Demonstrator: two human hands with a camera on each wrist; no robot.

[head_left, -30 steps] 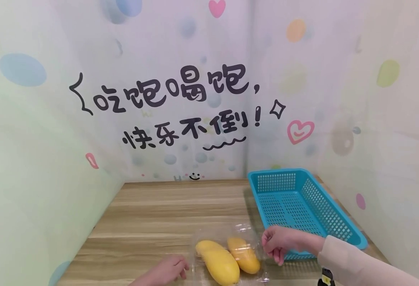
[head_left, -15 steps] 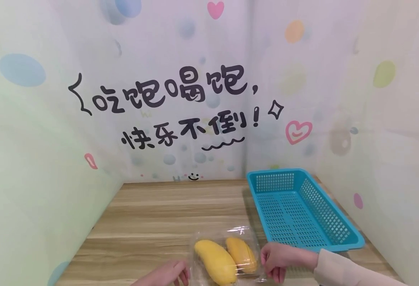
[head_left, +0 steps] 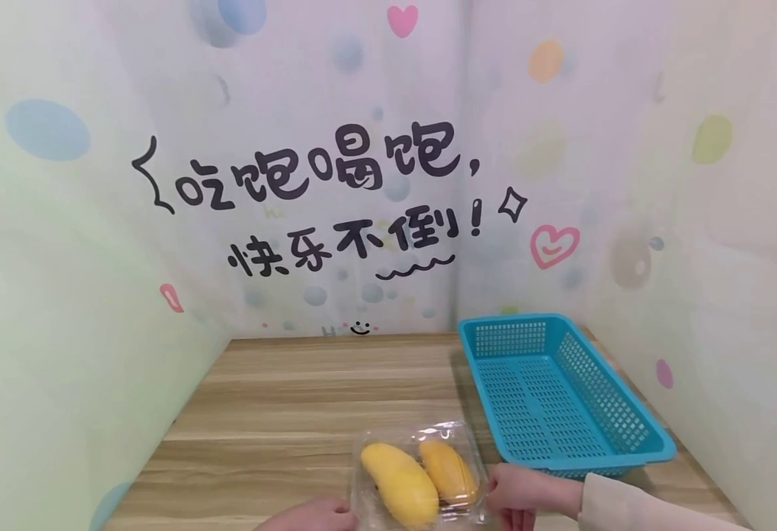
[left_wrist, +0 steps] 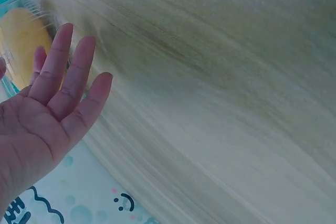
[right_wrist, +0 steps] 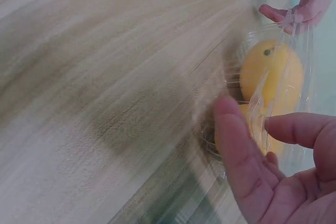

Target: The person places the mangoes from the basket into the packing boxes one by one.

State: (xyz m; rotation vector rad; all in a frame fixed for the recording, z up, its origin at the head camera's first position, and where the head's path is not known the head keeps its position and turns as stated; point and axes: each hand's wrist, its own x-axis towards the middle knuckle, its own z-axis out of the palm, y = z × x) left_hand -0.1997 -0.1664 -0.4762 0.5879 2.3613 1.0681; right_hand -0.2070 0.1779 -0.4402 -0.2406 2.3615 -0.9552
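Observation:
A clear plastic clamshell box (head_left: 455,429) lies on the wooden table near its front edge in the head view, its lid lying low over two yellow mangoes (head_left: 399,483). At the box's left side is my left hand (head_left: 312,514); the left wrist view shows its thumb and index finger at the box's edge and the other fingers (left_wrist: 77,74) spread. My right hand (head_left: 517,490) pinches the opposite edge. In the right wrist view its thumb and index finger (right_wrist: 236,137) close on the plastic rim, with the mango's stem end (right_wrist: 268,52) visible through the wall.
A blue perforated basket (head_left: 564,463) stands on the right of the wooden table (head_left: 282,413), just beyond my right hand. Printed curtain walls (head_left: 335,88) with black lettering enclose the back and both sides.
The box's lid has come down flatter over the mangoes. My right hand has lowered along the right edge, away from the basket; my left hand has moved slightly lower against the left edge.

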